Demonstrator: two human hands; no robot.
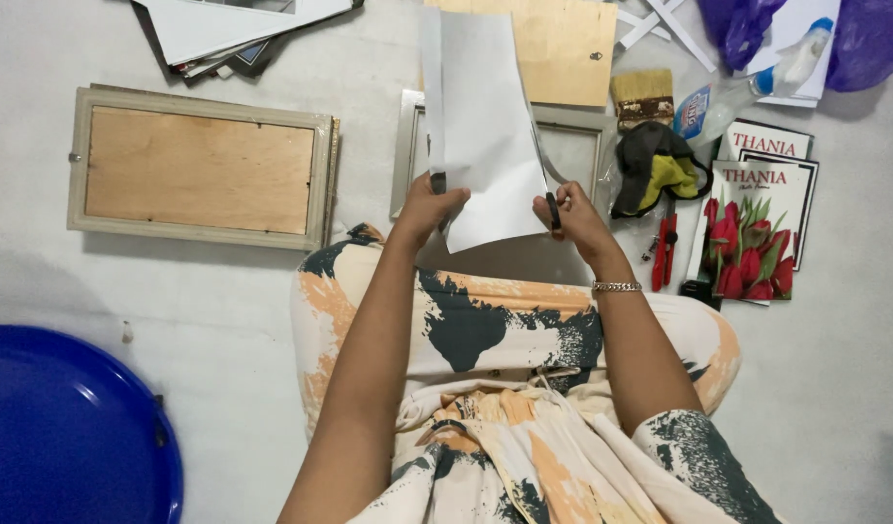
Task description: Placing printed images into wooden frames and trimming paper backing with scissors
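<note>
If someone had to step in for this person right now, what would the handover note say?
Left hand: grips the bottom left edge of a white sheet of paper, holding it up.
Right hand: holds scissors, blades at the sheet's right edge.
Under the sheet, a picture frame lies face down on the floor; a second frame with its wooden back in place lies to the left.
Brush, cloth and red-handled pliers lie to the right.
Done: cut under way along the right side.
Left: the rest of the cut.
</note>
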